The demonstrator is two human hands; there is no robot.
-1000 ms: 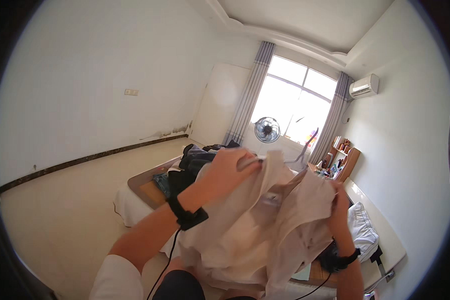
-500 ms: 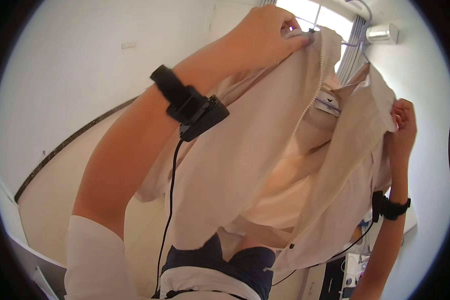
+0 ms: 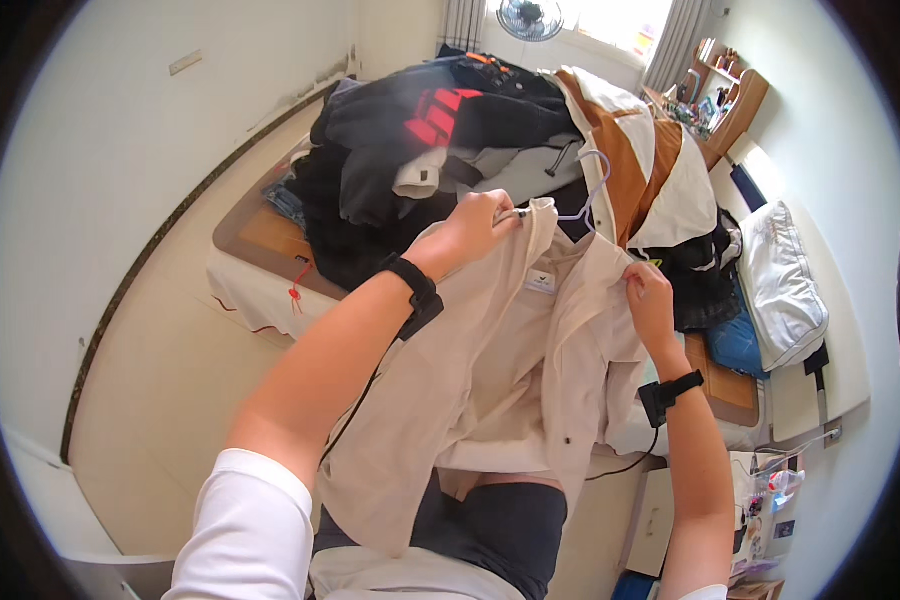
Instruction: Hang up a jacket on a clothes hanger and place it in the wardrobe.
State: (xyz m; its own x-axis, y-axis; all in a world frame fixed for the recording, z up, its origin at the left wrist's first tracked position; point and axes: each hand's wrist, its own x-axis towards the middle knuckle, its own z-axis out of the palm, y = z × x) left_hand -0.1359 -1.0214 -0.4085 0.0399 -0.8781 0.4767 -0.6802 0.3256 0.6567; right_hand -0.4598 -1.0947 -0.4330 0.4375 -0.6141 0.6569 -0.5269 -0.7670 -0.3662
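Note:
A beige zip-up jacket [image 3: 420, 390] hangs before me, its front undone and a white label showing inside the collar. My left hand [image 3: 473, 232] is closed, pinching the jacket near the collar on the left. On the other side, my right hand [image 3: 650, 300] grips its shoulder edge between bent fingers. A pale lilac hanger [image 3: 592, 195] sits inside the neck, with its hook standing up above the collar. The jacket's lower part hangs over my lap.
Beyond the jacket, a bed [image 3: 240, 235] carries a big heap of dark clothes [image 3: 370, 150] and a brown-and-white jacket [image 3: 620, 150]. A silver-white pillow [image 3: 785, 285] lies at the right. Farther back are a fan [image 3: 530, 18] and a wooden shelf [image 3: 745, 105]. A cabinet [image 3: 650, 520] stands low right.
Both hands have lowered the jacket from high up, still gripping it. The view has tilted down, so the bed and clothes heap now show behind it.

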